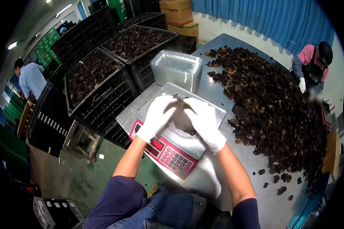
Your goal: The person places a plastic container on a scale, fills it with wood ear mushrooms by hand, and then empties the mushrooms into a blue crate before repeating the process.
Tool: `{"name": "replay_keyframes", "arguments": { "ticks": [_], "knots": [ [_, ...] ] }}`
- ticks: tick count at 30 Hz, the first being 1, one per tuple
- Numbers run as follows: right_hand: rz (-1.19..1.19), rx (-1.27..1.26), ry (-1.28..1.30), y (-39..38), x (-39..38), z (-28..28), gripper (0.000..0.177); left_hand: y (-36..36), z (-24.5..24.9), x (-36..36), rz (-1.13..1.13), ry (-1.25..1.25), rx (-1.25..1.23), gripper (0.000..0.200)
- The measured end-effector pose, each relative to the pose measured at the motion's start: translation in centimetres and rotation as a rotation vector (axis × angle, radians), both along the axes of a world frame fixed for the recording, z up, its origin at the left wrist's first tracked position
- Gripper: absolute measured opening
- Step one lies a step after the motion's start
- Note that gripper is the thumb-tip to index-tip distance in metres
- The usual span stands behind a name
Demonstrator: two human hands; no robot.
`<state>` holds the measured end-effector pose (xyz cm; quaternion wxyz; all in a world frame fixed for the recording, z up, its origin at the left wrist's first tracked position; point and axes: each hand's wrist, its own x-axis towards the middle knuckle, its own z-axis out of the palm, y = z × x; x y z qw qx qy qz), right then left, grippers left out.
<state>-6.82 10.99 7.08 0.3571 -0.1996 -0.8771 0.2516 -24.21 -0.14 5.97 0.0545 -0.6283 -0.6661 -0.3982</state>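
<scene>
A scale (pixel 174 157) with a red-edged keypad and a lit red display stands on the metal table. Over its platform, a clear plastic tray (pixel 182 121) with dark wood ear mushrooms in it sits between my white-gloved hands. My left hand (pixel 157 116) curls its fingers around the tray's left and far side. On the opposite side, my right hand (pixel 205 123) bends over the rim, fingers closed on it. The gloves hide much of the tray. Behind the scale is a stack of clear plastic trays (pixel 176 70).
A large heap of wood ear mushrooms (pixel 271 103) covers the table's right side; loose pieces lie near its front. Black crates (pixel 99 97) filled with more stand at left. A co-worker (pixel 313 65) works across the heap; another person (pixel 31 78) stands far left.
</scene>
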Motion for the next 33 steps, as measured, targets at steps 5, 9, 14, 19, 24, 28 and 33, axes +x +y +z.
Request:
{"name": "replay_keyframes", "arguments": {
  "ticks": [5,9,14,19,24,28,33],
  "knots": [
    [-0.226,-0.055,0.136,0.5,8.4,1.4,0.023,-1.5,1.4,-1.5,0.148,-0.101,0.184,0.023],
    [-0.411,0.022,-0.020,-0.1,16.0,-4.0,0.024,-2.9,0.7,-3.3,0.234,-0.210,0.229,0.020],
    [-0.584,0.135,-0.610,-3.7,22.7,-11.5,0.056,-3.1,1.1,-1.9,0.253,-0.144,0.109,0.016],
    [-0.732,0.045,-0.752,-7.2,27.0,-14.2,0.059,-1.3,1.7,0.5,0.305,0.045,-0.134,0.025],
    [-0.848,0.080,-0.577,-10.9,29.7,-12.1,0.050,0.4,-0.1,-0.1,0.332,0.004,-0.122,0.015],
    [-0.953,0.011,-0.467,-13.8,32.1,-10.1,0.035,-0.6,1.3,1.1,0.383,-0.280,-0.016,0.010],
    [-0.794,0.344,-0.459,-15.4,35.0,-6.2,0.048,-1.2,4.0,8.7,-0.126,-1.214,-0.044,0.012]
  ]
}}
